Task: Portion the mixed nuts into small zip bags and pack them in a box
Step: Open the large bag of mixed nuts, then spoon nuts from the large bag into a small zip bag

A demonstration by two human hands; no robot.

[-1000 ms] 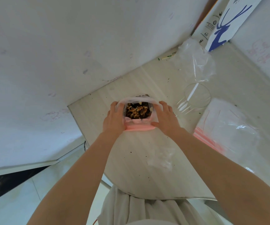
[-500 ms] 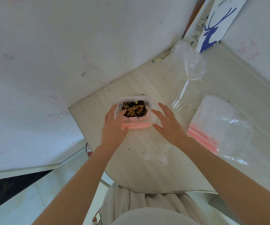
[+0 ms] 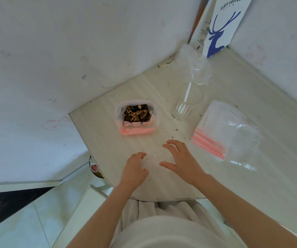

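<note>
Standing open on the desk (image 3: pixel 106 144), nut bag (image 3: pixel 137 130) w/ rolled-down pink rim, untouched. Both hands hover nearer the person than it, holding nothing: left hand (image 3: pixel 134 170) fingers loosely curled, right hand (image 3: pixel 182 162) fingers spread. Clear cup (image 3: pixel 189 100) right of nut bag, zip-bag stack (image 3: pixel 224 135) further right.

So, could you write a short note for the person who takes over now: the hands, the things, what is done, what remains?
Left hand: open, holds nothing, over the table.
Right hand: open, fingers spread, holds nothing.
Bag of nuts: stands open, beyond the hands.
Stack of empty zip bags: lies flat on the right.
Done: no filled zip bag in view.
To do: fill the bags, seal them, pack them.
</note>
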